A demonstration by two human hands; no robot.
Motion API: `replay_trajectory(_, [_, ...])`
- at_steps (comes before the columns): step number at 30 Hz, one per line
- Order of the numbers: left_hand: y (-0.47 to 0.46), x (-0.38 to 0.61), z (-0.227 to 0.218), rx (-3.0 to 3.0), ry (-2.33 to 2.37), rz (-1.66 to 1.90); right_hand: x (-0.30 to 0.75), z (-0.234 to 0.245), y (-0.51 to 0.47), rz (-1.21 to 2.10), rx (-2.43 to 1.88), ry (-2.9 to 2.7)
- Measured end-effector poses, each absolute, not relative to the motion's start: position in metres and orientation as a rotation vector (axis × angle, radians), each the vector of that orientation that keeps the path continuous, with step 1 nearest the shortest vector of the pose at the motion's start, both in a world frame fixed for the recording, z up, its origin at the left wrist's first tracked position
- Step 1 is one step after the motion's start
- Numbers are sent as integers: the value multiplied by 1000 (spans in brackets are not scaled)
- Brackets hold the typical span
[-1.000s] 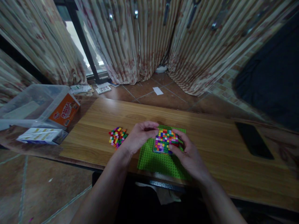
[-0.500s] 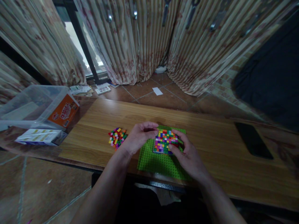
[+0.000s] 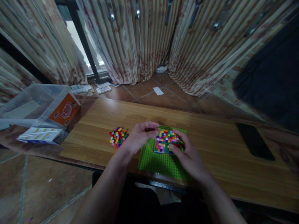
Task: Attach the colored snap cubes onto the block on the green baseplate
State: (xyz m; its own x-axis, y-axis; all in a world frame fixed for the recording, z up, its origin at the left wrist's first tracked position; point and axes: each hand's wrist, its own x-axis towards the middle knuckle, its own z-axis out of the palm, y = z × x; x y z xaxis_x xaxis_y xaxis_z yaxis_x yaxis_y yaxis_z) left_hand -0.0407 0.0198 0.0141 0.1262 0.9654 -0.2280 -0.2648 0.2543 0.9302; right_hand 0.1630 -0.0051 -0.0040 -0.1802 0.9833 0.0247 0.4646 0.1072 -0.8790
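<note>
A square panel of small multicoloured bricks [image 3: 164,142] lies on a green studded baseplate [image 3: 153,163]. My right hand [image 3: 189,155] grips the panel's right side, its thumb over the top and its fingers along the far right edge. At the upper left corner of the panel, my left hand [image 3: 141,137] has thumb and index finger brought close together in a pinch. Whatever sits between those fingertips is too small to make out. Left of my left wrist is a loose pile of coloured bricks [image 3: 117,137], partly covered by the forearm.
The wooden table [image 3: 217,149] carries a black phone [image 3: 254,140] on the right. A clear plastic bin [image 3: 42,105] with an orange label and a white box [image 3: 43,135] stand at the left. Beyond the table are striped curtains [image 3: 121,46] and a paper [image 3: 158,91] on the tiled floor.
The camera view has shifted very slightly. Both hands keep nearly the same pose at the panel, and the brick pile looks the same.
</note>
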Motion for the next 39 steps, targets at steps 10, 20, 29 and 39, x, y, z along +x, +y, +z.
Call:
replay_trajectory(10, [19, -40, 15, 855, 1035, 1092, 163, -8, -3, 1024, -1387, -1691])
replay_trajectory(20, [20, -40, 10, 858, 1031, 1088, 162, -7, -2, 1032, -1418, -1670])
replay_trajectory(29, [20, -40, 12, 859, 1029, 1091, 162, -7, -2, 1059, -1384, -1652])
replay_trajectory(39, [20, -39, 12, 840, 1031, 1102, 161, -7, -2, 1055, -1387, -1633])
